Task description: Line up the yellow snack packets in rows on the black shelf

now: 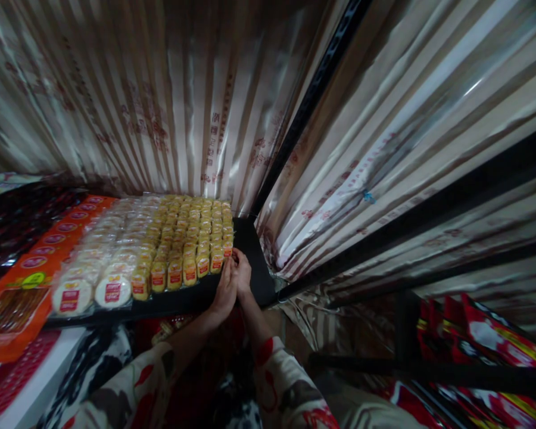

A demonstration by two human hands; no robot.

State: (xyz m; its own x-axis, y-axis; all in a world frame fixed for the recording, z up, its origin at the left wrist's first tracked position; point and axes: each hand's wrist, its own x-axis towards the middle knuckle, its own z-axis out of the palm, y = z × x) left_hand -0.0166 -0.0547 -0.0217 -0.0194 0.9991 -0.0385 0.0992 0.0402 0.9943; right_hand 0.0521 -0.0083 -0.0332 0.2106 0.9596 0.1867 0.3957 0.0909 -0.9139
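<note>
Pale pleated sheeting (183, 89) with dark red print backs a black shelf (255, 262) in dim light. Both of the person's hands meet at the shelf's front edge, the left hand (226, 291) and right hand (243, 275) side by side, fingers together. Their fingertips are at the end pack (227, 248), the rightmost in the front row of yellow packs (190, 269); whether they grip it or only press against it, one cannot tell.

It is small and yellow in clear, shiny wrap, with a red label low on its face, partly covered by the fingers. Counting it, seven yellow packs stand along the front, with close ranks behind, too blurred to number. Bare shelf lies to the right of them.

Left of the yellow ones, two round white packs (112, 291) with red labels face forward, clear-wrapped ranks behind each. Beyond these, one orange packet (20, 301) fronts an overlapping line, its window showing brown sticks. Dark packets (18, 229), uncountable, fill the far left. One black post (312, 98) slants up behind the shelf; red bags (495, 333) overlap at lower right.
</note>
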